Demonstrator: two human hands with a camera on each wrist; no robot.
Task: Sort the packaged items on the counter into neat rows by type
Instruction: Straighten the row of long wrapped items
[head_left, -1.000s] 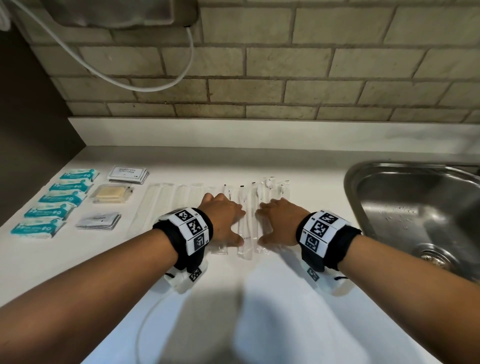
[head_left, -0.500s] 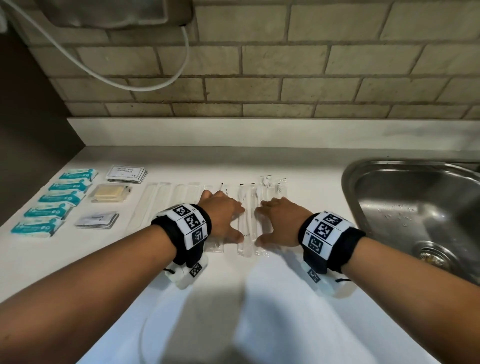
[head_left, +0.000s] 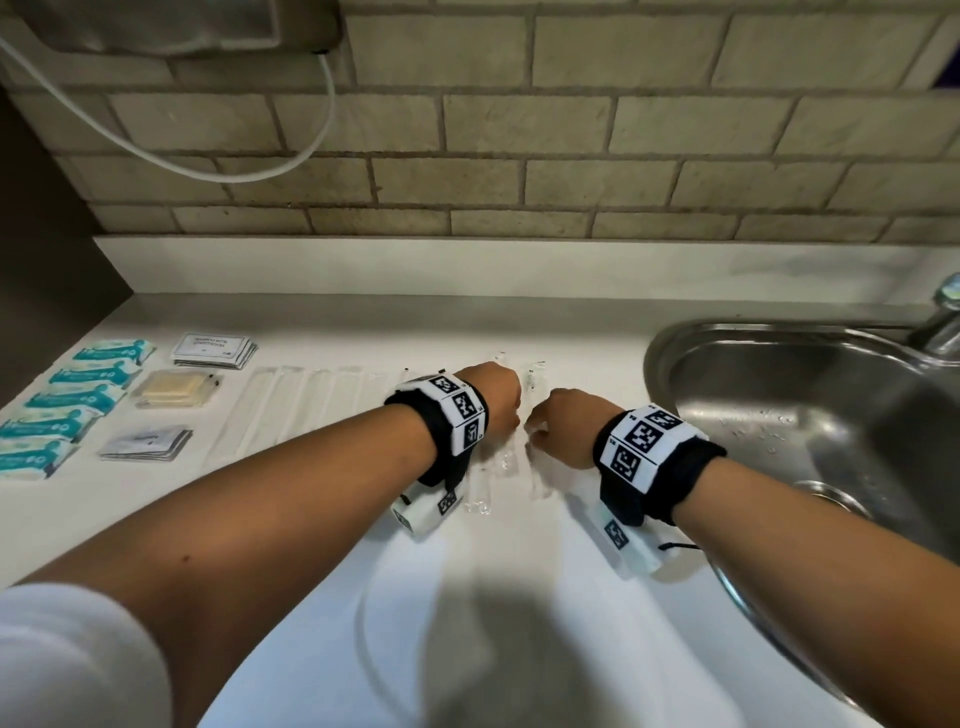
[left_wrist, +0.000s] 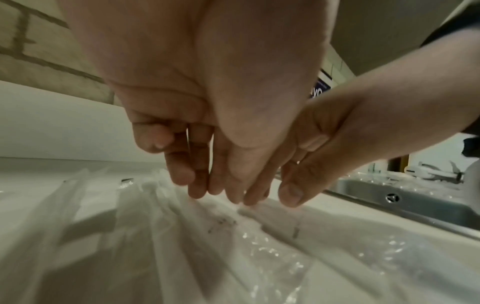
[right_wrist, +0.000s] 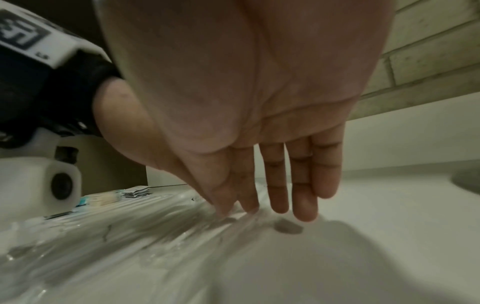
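Observation:
Long clear-wrapped packets (head_left: 311, 410) lie side by side in a row on the white counter (head_left: 597, 322). Both hands stand over the right end of that row, wrists raised, fingers pointing down. My left hand (head_left: 493, 392) touches the clear packets (left_wrist: 182, 236) with straight fingertips (left_wrist: 197, 191). Close beside it on the right, my right hand (head_left: 558, 426) sets its fingertips (right_wrist: 303, 211) on the last clear packet (right_wrist: 145, 232). Its thumb (left_wrist: 291, 193) lies close to the index finger. Blur hides whether any wrap is pinched. Teal packs (head_left: 78, 395) form a column at far left.
Between the teal column and the clear row lie a stack of white sachets (head_left: 213, 348), a yellowish packet (head_left: 176, 388) and grey sachets (head_left: 145, 441). A steel sink (head_left: 662, 364) with a tap (head_left: 940, 322) lies right of the hands. A brick wall with a white cable (head_left: 208, 171) stands behind.
Both hands lay flat on the clear packets a second ago. Now the wrists are raised, the hands are closer together and only the fingertips reach the wrap.

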